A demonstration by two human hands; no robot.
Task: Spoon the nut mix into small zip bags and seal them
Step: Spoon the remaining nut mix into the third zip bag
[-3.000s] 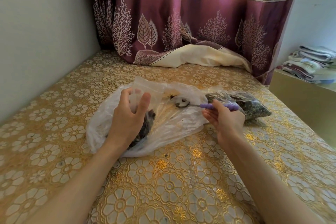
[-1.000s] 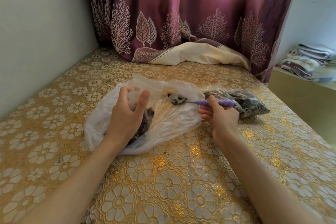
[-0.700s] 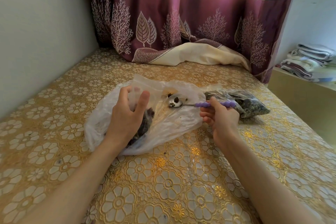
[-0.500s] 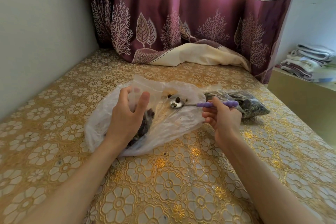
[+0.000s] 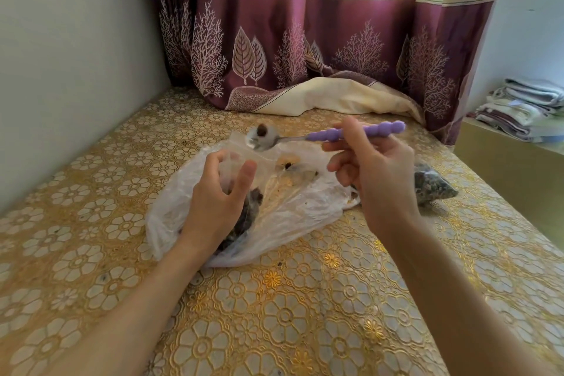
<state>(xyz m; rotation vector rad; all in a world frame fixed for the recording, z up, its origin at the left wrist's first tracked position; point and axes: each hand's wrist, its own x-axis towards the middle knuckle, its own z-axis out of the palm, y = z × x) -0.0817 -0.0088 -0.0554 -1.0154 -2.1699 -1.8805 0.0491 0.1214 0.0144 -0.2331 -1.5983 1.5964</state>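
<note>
My left hand [image 5: 218, 201] grips a small clear zip bag [image 5: 244, 162] upright, its mouth open at the top and dark nut mix in its bottom. It stands on a large crumpled white plastic bag [image 5: 293, 207] that holds scattered nut mix. My right hand [image 5: 375, 174] pinches the purple beaded handle of a metal spoon [image 5: 305, 137]. The spoon bowl carries a bit of nut mix and hovers just above the zip bag's mouth. A filled bag of nut mix [image 5: 433, 186] lies to the right, partly hidden behind my right hand.
Everything lies on a gold floral tablecloth [image 5: 274, 314]. A grey wall [image 5: 61, 70] runs along the left. A maroon and cream curtain [image 5: 305, 40] hangs at the back, its hem bunched on the surface. Folded cloths [image 5: 525, 110] sit stacked on a shelf at the right.
My right hand lifted the spoon out of the white plastic bag and carried it up and left to the zip bag's mouth. My left hand stayed on the zip bag.
</note>
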